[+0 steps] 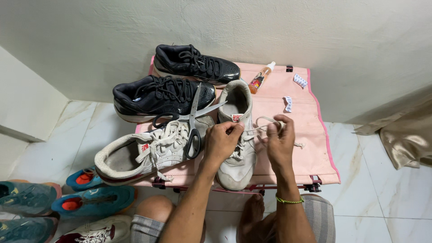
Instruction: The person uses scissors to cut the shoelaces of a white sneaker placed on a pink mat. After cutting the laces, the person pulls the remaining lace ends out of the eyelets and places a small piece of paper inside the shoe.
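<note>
My left hand (221,140) pinching the grey sneaker (237,135) tongue, my right hand (280,143) gripping its lace (265,120), scissors (192,122) at nine o'clock, pink bench (310,135) beneath

We see matt, scuffed suede-like grey sneakers (236,135), glossy black ones (159,96), shiny metal scissors (193,117), all on pink cloth (310,135).

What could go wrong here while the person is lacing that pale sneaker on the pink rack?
The scissors lie loosely across the other pale sneaker, right beside the left hand; a nudge might tip them off. The spray bottle lies on its side near the rack's back edge and might roll. The lace in the right hand could tangle.
</note>
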